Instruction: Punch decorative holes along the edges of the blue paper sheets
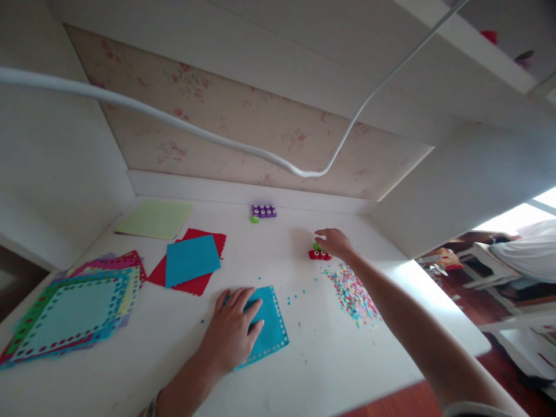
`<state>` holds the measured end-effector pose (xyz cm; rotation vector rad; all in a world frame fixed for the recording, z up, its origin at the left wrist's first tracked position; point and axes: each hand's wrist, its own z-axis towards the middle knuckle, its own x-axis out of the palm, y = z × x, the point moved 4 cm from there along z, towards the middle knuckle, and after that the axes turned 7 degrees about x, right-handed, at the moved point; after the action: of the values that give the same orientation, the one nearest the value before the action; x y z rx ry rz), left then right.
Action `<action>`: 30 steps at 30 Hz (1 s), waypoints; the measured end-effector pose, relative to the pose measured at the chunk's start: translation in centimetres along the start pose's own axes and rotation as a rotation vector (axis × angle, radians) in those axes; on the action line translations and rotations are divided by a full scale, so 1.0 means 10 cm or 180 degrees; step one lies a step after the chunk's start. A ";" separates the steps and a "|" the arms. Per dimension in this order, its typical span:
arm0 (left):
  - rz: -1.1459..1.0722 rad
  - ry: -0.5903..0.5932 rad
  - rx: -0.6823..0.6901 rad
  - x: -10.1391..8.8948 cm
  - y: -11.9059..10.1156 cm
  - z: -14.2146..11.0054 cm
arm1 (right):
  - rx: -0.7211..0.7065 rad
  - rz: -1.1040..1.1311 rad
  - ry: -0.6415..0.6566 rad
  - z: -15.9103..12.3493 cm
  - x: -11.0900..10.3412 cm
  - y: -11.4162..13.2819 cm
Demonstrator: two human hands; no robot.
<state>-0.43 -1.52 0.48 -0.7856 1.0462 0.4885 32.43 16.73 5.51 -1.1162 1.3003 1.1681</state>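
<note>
My left hand [232, 330] lies with its fingers spread on a blue sheet of paper [271, 324]. Punched holes run along the sheet's visible edges; my hand covers its left part. Farther off on the right, my right hand [336, 242] hovers by a green craft punch [317, 246], fingers stretched out and apart. I cannot tell whether they touch it. Directly in front of the green punch stands a short row of red craft punches [320, 255]. Small blue paper dots [292, 298] lie between the sheet and a heap of multicoloured confetti [354, 295] under my right forearm.
Purple craft punches [264, 211] and another green one [255, 219] stand near the back wall. At left lie a pile of punched coloured sheets [78, 313], a blue sheet [193, 260] over red paper [200, 285], and pale green paper [154, 219]. A white cable [208, 136] hangs overhead.
</note>
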 end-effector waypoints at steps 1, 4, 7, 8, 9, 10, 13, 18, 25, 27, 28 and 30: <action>0.0004 -0.0018 -0.0017 -0.01 0.00 0.00 | -0.0078 0.0012 0.0002 0.03 -0.01 0.09; 0.0023 -0.0132 -0.0094 -0.02 0.04 0.00 | -0.0464 0.0092 0.0085 0.12 0.03 0.52; 0.0089 -0.0292 -0.0273 -0.04 0.10 0.02 | -0.0896 0.0209 0.0145 0.19 0.15 1.10; 0.0138 -0.0346 -0.0362 -0.05 0.13 0.02 | -0.1017 0.0245 0.0144 0.22 0.19 1.29; 0.0198 -0.0388 -0.0451 -0.06 0.16 0.03 | -0.1122 0.0274 0.0137 0.25 0.22 1.46; 0.0254 -0.0407 -0.0526 -0.07 0.18 0.03 | -0.1206 0.0292 0.0133 0.28 0.25 1.62; 0.0313 -0.0333 -0.0623 -0.08 0.21 0.03 | -0.1339 0.0294 0.0159 0.41 0.31 1.93; 0.0099 -0.0213 -0.0648 -0.08 0.24 0.04 | -0.1331 0.0220 0.0300 0.59 0.36 2.04; -0.0546 -0.0140 -0.0649 -0.07 0.35 0.01 | -0.1364 0.0547 0.0524 0.48 0.35 1.94; -0.0888 -0.0177 -0.0613 -0.07 0.36 0.00 | -0.1336 0.0804 0.0544 0.31 0.35 1.88; -0.1063 -0.0226 -0.0612 -0.08 0.37 0.00 | -0.1298 0.0947 0.0554 0.19 0.36 1.83; -0.1342 -0.0359 -0.0634 -0.10 0.38 0.00 | -0.1184 0.1237 0.0596 -0.11 0.37 1.71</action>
<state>-3.55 0.93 0.12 -1.1117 0.7066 0.2726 15.17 17.28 2.67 -1.2979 1.5296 1.6765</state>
